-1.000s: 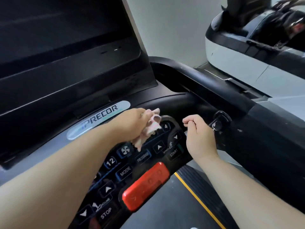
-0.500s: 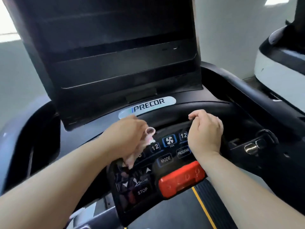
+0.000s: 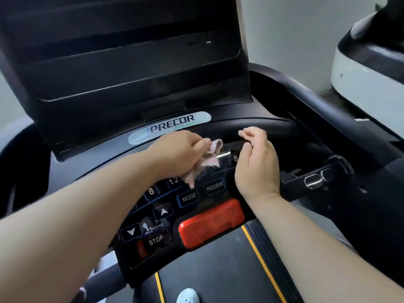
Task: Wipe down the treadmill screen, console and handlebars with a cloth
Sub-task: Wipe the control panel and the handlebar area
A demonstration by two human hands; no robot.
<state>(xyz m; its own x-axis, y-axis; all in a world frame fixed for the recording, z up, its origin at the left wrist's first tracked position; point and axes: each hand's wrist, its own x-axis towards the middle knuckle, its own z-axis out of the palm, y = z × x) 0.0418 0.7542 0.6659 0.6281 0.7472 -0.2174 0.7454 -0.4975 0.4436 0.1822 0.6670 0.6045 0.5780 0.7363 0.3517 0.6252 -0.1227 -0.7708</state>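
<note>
Cloth [image 3: 207, 158] bunched at frame center, over the upper part of the keypad [image 3: 190, 196], gripped by left hand [image 3: 181, 154]. Right hand [image 3: 256, 162] just beside it, fingers loosely curled, holding nothing. Bar [image 3: 284, 127] curves just behind both hands. Lower buttons lie uncovered between the forearms. Screen [image 3: 122, 51] upper left, belt [image 3: 218, 270] bottom, white machine [image 3: 360, 75] upper right.

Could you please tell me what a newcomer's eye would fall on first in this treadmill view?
The large red button at the lower edge of the black console stands out most. Above it, the left hand grips a crumpled pink cloth over the keys, the right hand empty beside it. Behind them, a silver PRECOR badge sits under the dark screen.
</note>
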